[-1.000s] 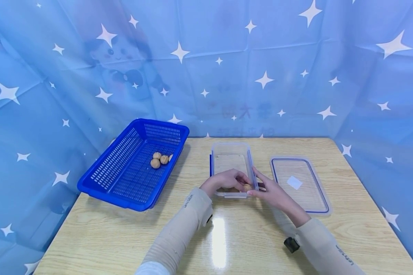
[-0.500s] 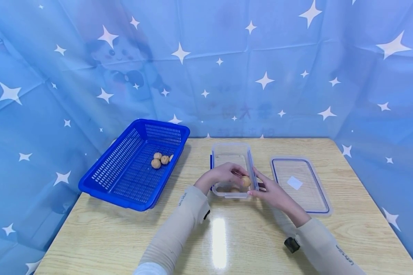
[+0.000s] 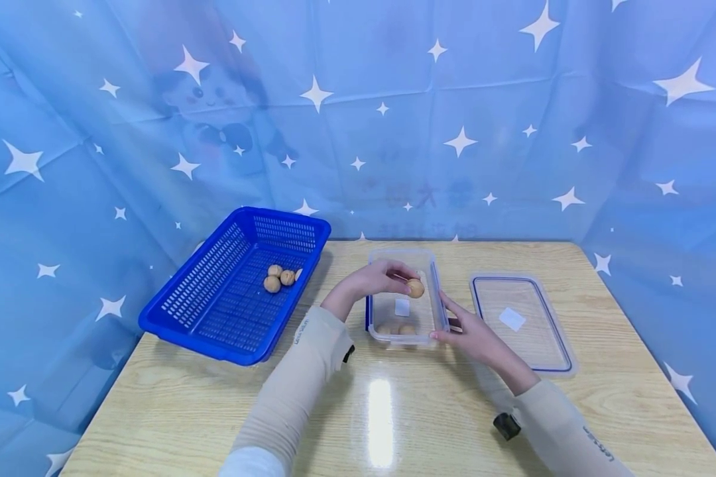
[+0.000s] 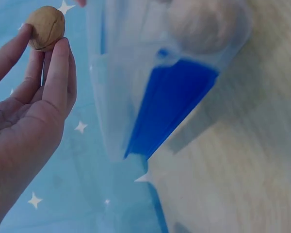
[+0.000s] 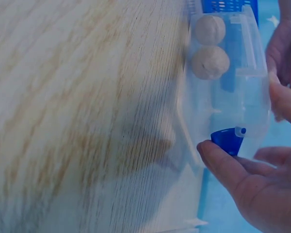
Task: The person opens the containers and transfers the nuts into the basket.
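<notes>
My left hand [image 3: 366,281] pinches a walnut [image 3: 415,288] between thumb and fingertips, above the clear plastic food container [image 3: 388,339]. In the left wrist view the walnut [image 4: 47,28] shows its brown shell and seam. Two more walnuts lie inside the container at its near end; the right wrist view shows one walnut [image 5: 211,62] beside another walnut [image 5: 210,30] through the wall. My right hand [image 3: 468,331] holds the container's near right side, its thumb near the front corner. A blue clasp [image 5: 227,141] hangs by its fingers.
To the left stands a blue slotted basket [image 3: 227,354] with several walnuts [image 3: 271,284] at its right side. The clear lid [image 3: 519,348] with a blue seal and white label lies right of the container. A starry blue curtain [image 3: 358,132] hangs behind the wooden table [image 3: 429,411].
My left hand has lifted the walnut from the container's near right corner, moving up and left toward its far half. The two walnuts inside are now uncovered. My right hand has stayed put.
</notes>
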{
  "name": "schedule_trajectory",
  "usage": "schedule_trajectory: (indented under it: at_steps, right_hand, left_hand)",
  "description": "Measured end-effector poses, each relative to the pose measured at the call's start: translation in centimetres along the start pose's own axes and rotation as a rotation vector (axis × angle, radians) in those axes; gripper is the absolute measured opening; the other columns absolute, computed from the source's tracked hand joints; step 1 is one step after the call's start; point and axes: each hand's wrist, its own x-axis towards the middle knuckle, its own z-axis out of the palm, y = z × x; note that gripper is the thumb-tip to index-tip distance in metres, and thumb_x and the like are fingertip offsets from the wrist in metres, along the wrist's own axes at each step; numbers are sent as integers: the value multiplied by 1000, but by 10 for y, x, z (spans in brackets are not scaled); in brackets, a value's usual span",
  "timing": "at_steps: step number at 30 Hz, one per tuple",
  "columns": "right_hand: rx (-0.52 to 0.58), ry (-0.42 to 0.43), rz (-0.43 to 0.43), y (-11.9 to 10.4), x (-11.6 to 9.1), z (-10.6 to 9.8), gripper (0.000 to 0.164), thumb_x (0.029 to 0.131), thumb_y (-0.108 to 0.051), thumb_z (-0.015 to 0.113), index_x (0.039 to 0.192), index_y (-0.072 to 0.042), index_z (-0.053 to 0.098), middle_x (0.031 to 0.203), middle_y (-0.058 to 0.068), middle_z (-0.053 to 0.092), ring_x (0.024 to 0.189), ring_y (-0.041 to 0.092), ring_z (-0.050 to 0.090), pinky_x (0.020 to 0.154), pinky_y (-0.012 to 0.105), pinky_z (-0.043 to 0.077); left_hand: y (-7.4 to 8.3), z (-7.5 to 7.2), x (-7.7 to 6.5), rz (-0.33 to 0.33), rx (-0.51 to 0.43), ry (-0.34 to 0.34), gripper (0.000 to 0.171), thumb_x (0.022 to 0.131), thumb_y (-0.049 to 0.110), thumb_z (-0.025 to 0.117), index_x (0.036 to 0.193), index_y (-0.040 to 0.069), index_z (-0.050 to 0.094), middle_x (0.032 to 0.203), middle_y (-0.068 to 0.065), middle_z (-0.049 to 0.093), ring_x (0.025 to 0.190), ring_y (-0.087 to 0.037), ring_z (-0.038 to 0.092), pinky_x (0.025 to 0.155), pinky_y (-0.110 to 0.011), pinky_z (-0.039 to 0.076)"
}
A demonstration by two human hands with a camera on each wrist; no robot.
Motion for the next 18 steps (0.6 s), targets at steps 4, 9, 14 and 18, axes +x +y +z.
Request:
schedule_trajectory:
  at_steps: [4,9,14,18]
  right_hand:
    - [-22,9,1,0,0,0,86,97,-25,66,160,-5,11,161,34,14,134,53,44,112,60,39]
    - [-23,11,-1,1,0,1,87,97,-26,66,160,-4,10,161,33,13,134,54,43,112,60,39]
    - [-13,3,2,1,0,0,88,96,-27,66,160,-4,10,161,34,12,134,55,43,109,58,43]
    - [-17,-4,8,0,0,0,88,97,-27,66,160,-4,9,161,35,11,134,55,42,108,58,45]
  left_hand:
    - [8,-13,-3,-2,-19,33,37,94,13,68,131,7,63,132,-12,65,123,-25,61,105,-32,52]
    - [19,-32,-12,-24,-23,75,37,96,15,66,133,11,62,133,-10,63,124,-24,59,107,-36,50]
    - [29,-52,-21,-18,-47,123,35,97,13,64,132,11,62,130,-10,62,121,-24,58,108,-42,49]
    - [33,-68,-29,12,-34,157,35,96,11,65,131,8,62,129,-13,63,121,-25,58,111,-47,46]
